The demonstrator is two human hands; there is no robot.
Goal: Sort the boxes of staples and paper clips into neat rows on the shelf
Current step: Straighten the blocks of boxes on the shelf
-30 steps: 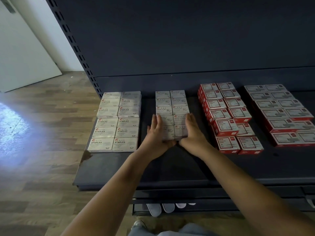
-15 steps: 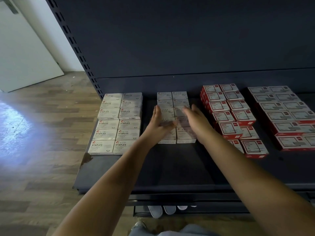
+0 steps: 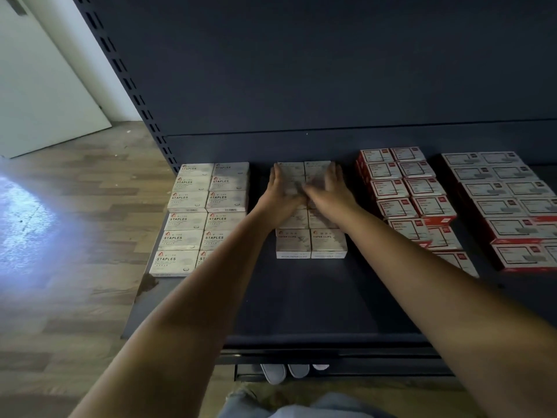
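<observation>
At the centre of the frame both hands lie flat on the middle block of white paper clip boxes, which sits in two columns on the dark shelf. The left hand rests with straight fingers along the left column near the back, holding nothing; the right hand lies the same way on the right column, its fingers extended and slightly blurred. The two hands nearly meet over the seam between columns. To the left of centre a block of white staples boxes stands in two columns. Right of centre are red-and-white boxes, and at the far right another red-and-white block.
</observation>
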